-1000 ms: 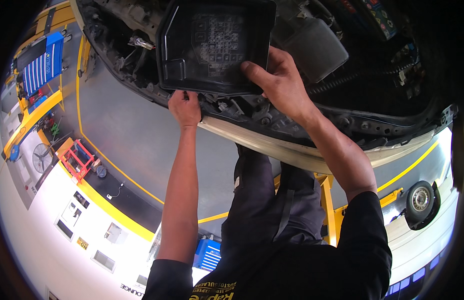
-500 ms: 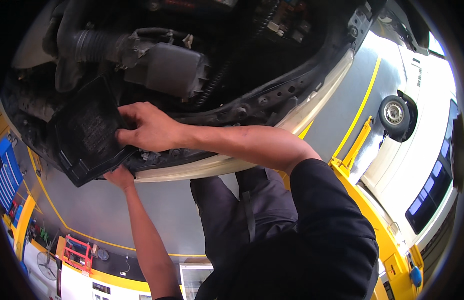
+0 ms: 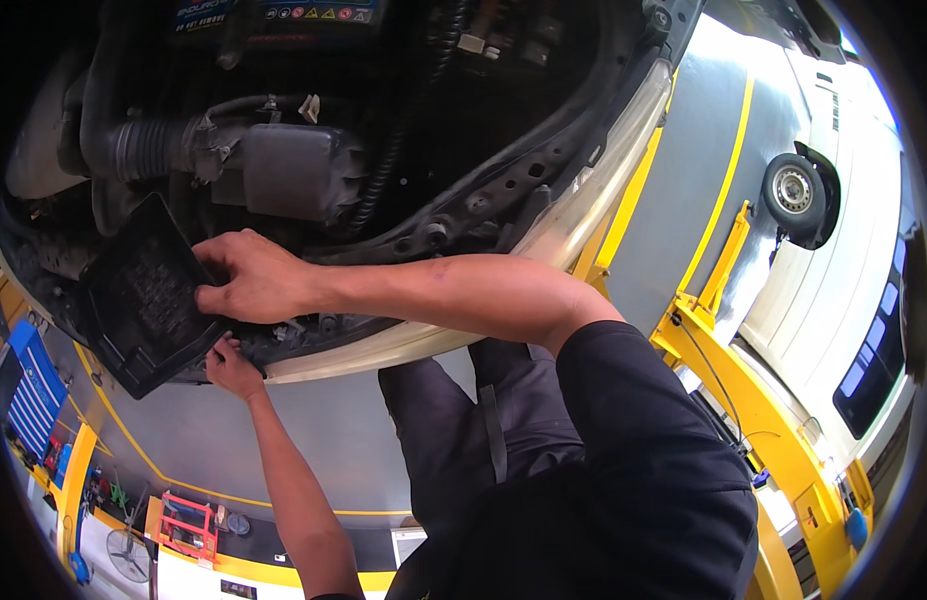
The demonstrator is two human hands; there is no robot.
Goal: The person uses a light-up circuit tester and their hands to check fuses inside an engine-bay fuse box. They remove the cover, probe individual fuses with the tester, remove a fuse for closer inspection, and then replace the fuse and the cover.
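Note:
A black plastic fuse box cover (image 3: 148, 295), its inner side with a faint diagram turned up, is tilted over the front left of the engine bay. My right hand (image 3: 258, 275) is closed on its right edge, thumb on the inner face and fingers partly hidden behind the rim. Just below the cover's near corner is my left hand (image 3: 233, 370), its fingers loosely bent and slightly apart, with nothing visible in them. Whether its fingertips touch the cover or the car's front edge I cannot tell. Beyond the cover sits a grey-black air intake box (image 3: 295, 172).
A ribbed intake hose (image 3: 148, 150) and a battery (image 3: 283, 20) lie farther in the bay. The pale front body edge (image 3: 413, 347) curves before me. To the right stand a yellow lift arm (image 3: 753, 390) and a white van (image 3: 833, 260). A blue tool cabinet (image 3: 35, 385) is at left.
The cover and my right hand have shifted slightly left and down in the view. More of my left hand's fingers now show beside the cover's corner. The battery has come into view.

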